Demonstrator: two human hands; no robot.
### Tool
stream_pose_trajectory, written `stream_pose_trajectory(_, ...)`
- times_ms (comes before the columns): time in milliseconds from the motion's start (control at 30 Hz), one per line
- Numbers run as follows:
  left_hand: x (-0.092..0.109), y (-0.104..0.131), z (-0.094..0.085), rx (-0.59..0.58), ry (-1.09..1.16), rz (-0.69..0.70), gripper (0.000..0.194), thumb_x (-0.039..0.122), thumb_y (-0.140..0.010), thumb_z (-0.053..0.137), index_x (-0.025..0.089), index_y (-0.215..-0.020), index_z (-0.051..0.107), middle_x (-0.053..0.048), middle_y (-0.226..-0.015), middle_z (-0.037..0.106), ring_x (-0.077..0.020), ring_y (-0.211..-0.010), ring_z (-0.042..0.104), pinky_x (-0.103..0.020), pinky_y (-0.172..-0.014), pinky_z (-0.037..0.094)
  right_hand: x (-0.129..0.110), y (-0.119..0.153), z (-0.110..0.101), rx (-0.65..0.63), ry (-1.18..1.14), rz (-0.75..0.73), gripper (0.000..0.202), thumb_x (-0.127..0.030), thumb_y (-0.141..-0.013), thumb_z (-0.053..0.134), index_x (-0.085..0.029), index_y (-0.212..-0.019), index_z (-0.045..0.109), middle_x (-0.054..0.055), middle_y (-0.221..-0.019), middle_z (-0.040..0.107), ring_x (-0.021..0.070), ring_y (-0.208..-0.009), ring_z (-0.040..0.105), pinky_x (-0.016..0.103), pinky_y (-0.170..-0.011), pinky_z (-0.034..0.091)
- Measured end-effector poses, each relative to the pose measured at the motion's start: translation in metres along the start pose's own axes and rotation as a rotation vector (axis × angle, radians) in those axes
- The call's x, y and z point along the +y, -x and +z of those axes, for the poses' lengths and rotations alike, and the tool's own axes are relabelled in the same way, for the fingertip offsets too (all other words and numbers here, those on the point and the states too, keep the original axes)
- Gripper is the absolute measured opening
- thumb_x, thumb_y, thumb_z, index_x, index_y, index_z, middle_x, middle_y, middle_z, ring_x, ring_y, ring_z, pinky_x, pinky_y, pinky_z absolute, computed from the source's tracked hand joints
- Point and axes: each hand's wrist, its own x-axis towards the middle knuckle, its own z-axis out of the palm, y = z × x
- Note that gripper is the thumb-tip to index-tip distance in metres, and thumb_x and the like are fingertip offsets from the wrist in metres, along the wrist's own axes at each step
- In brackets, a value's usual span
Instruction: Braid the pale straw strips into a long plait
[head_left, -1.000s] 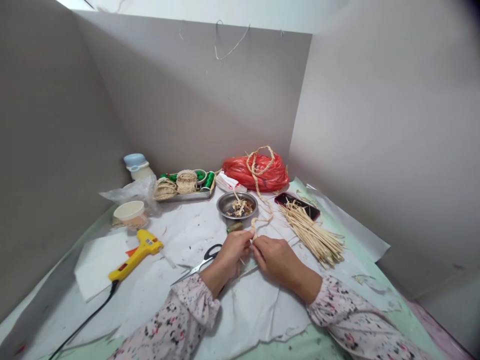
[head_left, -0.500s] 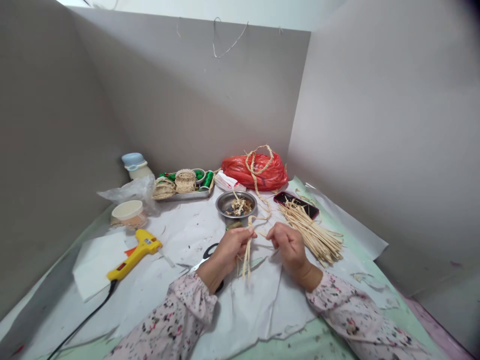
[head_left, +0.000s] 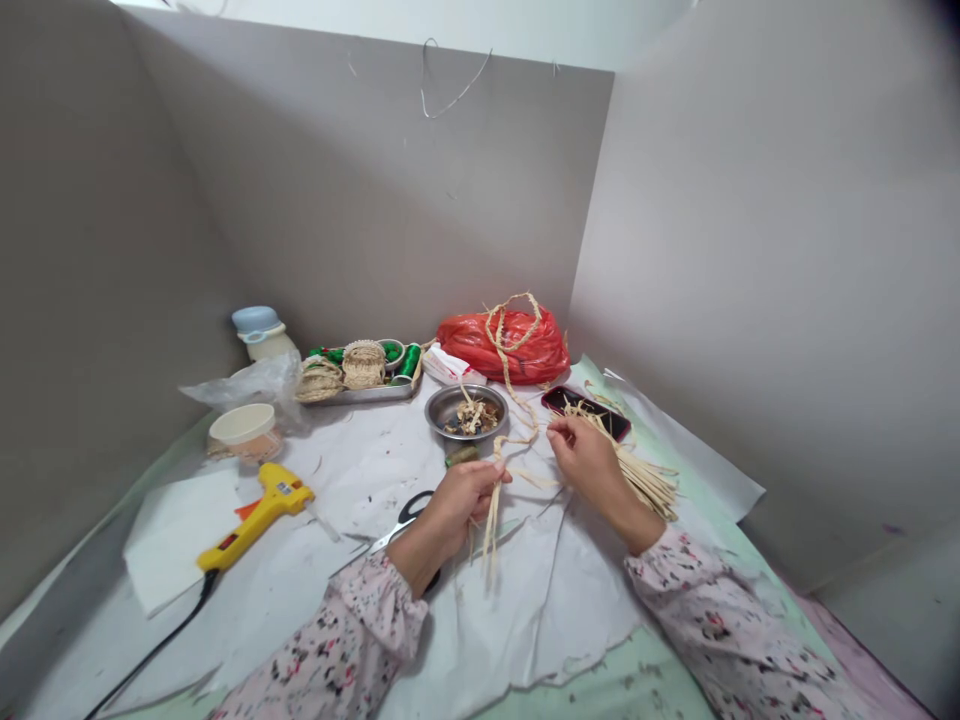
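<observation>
My left hand (head_left: 466, 497) is closed, pinching a pale straw braid (head_left: 517, 385) at its working end. Loose straw strands (head_left: 491, 540) hang below those fingers, and one strand sticks out to the right beneath my right hand (head_left: 585, 460). The braid runs up past a metal bowl and loops over a red plastic bag (head_left: 465, 343). My right hand has its fingertips drawn together, beside a bundle of straw (head_left: 649, 478); whatever lies between them is too small to make out. Scissors (head_left: 401, 520) lie partly hidden under my left wrist.
A metal bowl (head_left: 430, 412) holds straw scraps. At left lie a yellow glue gun (head_left: 255, 515) with a cord and a paper cup (head_left: 244, 430). Behind stand a tray (head_left: 360, 395) of twine and green thread and a blue-capped bottle (head_left: 259, 335). A phone (head_left: 611, 418) lies by the straw.
My right hand has moved up and right, away from my left hand and closer to the straw bundle. My left hand still pinches the braid. The whole view has shifted slightly.
</observation>
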Motion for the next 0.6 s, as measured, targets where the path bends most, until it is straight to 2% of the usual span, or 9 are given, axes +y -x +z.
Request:
stream_pose_trajectory(133, -0.001, -0.001, 0.0, 0.012, 0.002, -0.017, 0.032, 0.042, -0.066, 0.068, 0.013, -0.072, 0.058, 0.012, -0.046, 0.024, -0.0026, -0.039, 0.014, -0.022, -0.043, 0.003, 0.004, -0.005, -0.021, -0.185, 0.473, 0.012, 0.016, -0.019, -0.083, 0.053, -0.015, -0.084, 0.068, 0.015, -0.093, 0.068, 0.0221, -0.079, 0.064, 0.031, -0.068, 0.044)
stream_pose_trajectory(233, -0.002, -0.002, 0.0, 0.025, -0.008, -0.018, 0.031, 0.042, -0.066, 0.067, 0.013, -0.073, 0.058, 0.012, -0.045, 0.024, -0.003, -0.039, 0.015, -0.022, -0.043, 0.003, 0.007, -0.002, -0.028, -0.291, 0.638, 0.071, 0.013, -0.015, -0.08, 0.057, -0.01, -0.08, 0.069, 0.019, -0.086, 0.069, 0.0241, -0.075, 0.067, 0.031, -0.064, 0.045)
stream_pose_trajectory(433, -0.005, -0.004, -0.002, 0.016, -0.024, -0.001, 0.03, 0.042, -0.071, 0.065, 0.013, -0.075, 0.059, 0.011, -0.044, 0.025, -0.0033, -0.039, 0.016, -0.022, -0.043, 0.005, 0.007, 0.002, -0.027, -0.385, 0.689, 0.091, 0.016, -0.007, -0.074, 0.057, -0.011, -0.079, 0.072, 0.019, -0.082, 0.071, 0.0258, -0.078, 0.068, 0.03, -0.064, 0.045)
stream_pose_trajectory(600, -0.007, -0.004, -0.003, 0.013, -0.037, -0.006, 0.032, 0.044, -0.071, 0.064, 0.013, -0.076, 0.06, 0.011, -0.045, 0.027, -0.0035, -0.039, 0.017, -0.022, -0.043, 0.005, 0.002, -0.005, -0.034, -0.367, 0.616, 0.09, 0.019, -0.018, -0.079, 0.054, -0.013, -0.072, 0.07, 0.017, -0.08, 0.071, 0.0254, -0.073, 0.066, 0.03, -0.058, 0.039)
